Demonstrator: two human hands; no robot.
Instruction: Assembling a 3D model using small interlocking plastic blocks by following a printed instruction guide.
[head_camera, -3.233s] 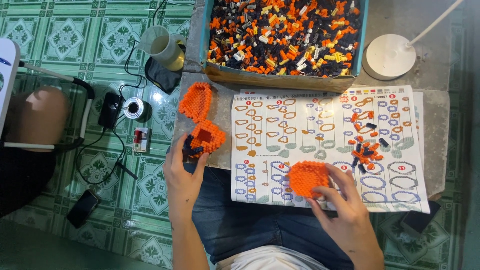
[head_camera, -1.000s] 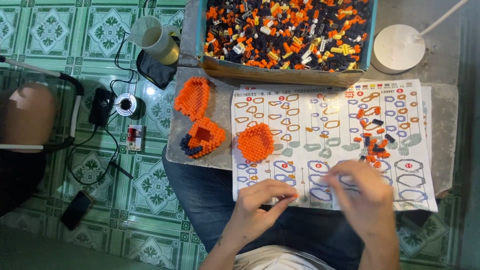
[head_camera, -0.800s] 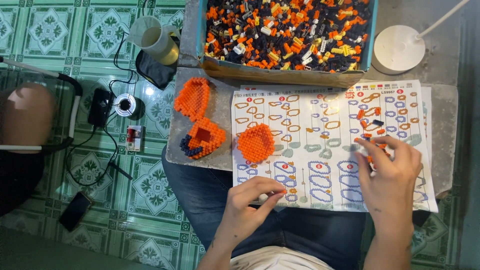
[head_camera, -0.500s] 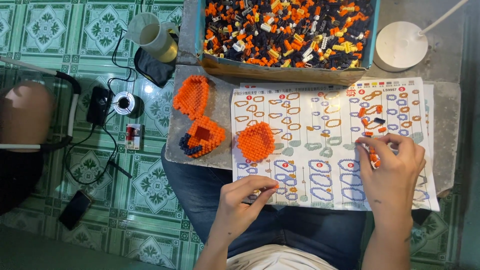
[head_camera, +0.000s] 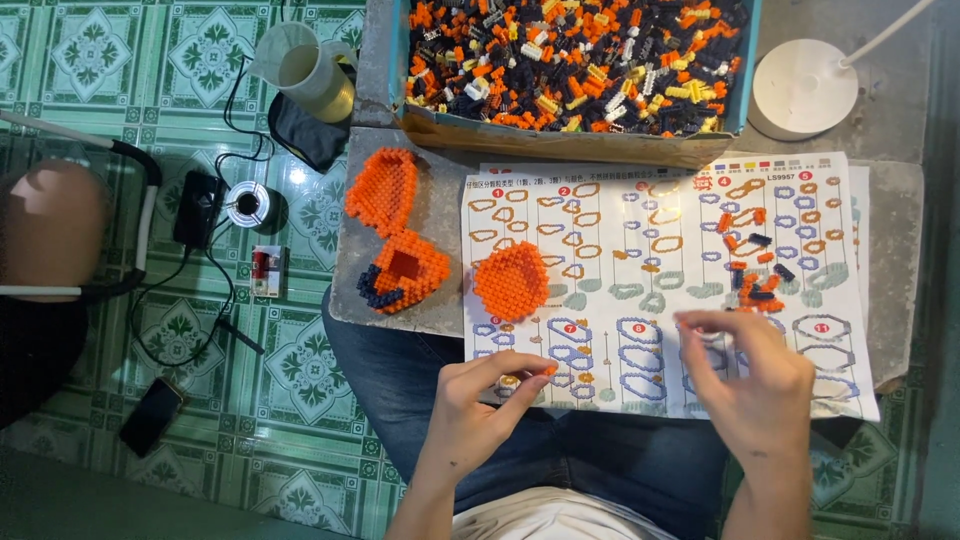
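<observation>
White instruction sheet (head_camera: 660, 270) under hands

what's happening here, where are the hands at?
A seated person is working with small bricks over an instruction sheet on a stone slab. The left hand pinches a tiny orange brick at the sheet's lower edge. The right hand hovers over the sheet; its fingers are blurred. One orange assembled disc lies on the sheet, and a box of loose bricks sits behind.
</observation>
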